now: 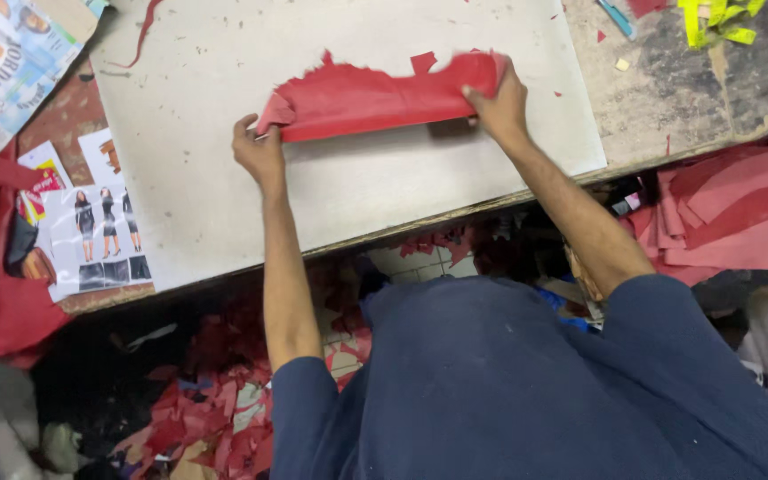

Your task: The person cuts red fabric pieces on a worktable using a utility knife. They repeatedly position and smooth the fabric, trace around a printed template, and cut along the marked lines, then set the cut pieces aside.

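Cutting workshop, worn workbench (695,98), grey cutting board (224,133), red offcuts (215,418) littering the floor

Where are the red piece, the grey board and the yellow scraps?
red piece (375,100), head view, middle of its folded face
grey board (375,191), head view, bare area below the piece
yellow scraps (713,20), head view, top-right cluster

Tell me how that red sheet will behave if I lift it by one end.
Probably floppy: the red sheet folds over itself between the left hand and right hand. Likely light, since fingertips alone hold it. Its ragged top edge suggests it may tear easily.
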{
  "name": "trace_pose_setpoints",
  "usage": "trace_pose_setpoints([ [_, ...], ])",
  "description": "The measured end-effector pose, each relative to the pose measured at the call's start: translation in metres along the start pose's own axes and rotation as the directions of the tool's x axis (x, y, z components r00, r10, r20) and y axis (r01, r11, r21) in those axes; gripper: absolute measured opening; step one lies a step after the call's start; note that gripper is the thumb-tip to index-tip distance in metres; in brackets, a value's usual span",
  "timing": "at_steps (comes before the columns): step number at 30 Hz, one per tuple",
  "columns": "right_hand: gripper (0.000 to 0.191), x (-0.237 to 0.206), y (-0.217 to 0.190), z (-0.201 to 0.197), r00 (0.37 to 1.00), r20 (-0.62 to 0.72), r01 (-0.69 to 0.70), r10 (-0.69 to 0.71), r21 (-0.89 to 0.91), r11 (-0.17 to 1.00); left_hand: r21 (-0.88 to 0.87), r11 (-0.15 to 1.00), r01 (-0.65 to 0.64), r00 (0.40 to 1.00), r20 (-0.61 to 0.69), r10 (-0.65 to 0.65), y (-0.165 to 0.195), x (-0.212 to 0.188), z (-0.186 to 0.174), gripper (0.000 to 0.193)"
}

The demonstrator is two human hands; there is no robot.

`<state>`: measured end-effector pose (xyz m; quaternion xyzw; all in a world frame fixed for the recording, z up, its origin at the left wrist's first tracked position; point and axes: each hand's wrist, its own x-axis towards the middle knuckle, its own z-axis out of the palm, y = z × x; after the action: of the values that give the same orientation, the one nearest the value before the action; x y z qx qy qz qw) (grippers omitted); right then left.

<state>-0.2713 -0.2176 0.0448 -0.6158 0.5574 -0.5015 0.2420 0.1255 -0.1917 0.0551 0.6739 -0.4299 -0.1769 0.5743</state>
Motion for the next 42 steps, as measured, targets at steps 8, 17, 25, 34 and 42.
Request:
trace_pose_setpoints([
  [8,0.065,-0.099,0.012,-0.03,0.907,0.091,-0.386,0.412,-0.213,0.897,0.247,0.969,0.03,0.996,-0.084,-0.009,-0.024,-0.041,-0.028,0.038],
  [17,0.088,-0.112,-0.011,0.056,0.855,0.519,0.341,-0.012,-0.545,0.766,0.251,0.683,-0.686,0.533,0.813,0.236,0.004,-0.13,0.084,0.073],
  [25,0.109,-0.097,-0.002,0.035,0.833,0.52,0.247,0.187,-0.652,0.716,0.6,0.716,-0.356,0.843,0.538,-0.032,-0.058,-0.063,-0.002,0.08],
  [34,0.132,-0.088,-0.084,0.191,0.762,0.63,0.321,0.15,-0.569,0.757,0.661,0.646,-0.383,0.876,0.482,0.026,-0.079,-0.041,-0.046,0.066],
  [42,0.099,-0.082,-0.081,0.246,0.605,0.764,0.625,-0.224,-0.281,0.728,0.644,0.66,-0.387,0.872,0.488,0.036,-0.051,-0.03,-0.065,0.058],
])
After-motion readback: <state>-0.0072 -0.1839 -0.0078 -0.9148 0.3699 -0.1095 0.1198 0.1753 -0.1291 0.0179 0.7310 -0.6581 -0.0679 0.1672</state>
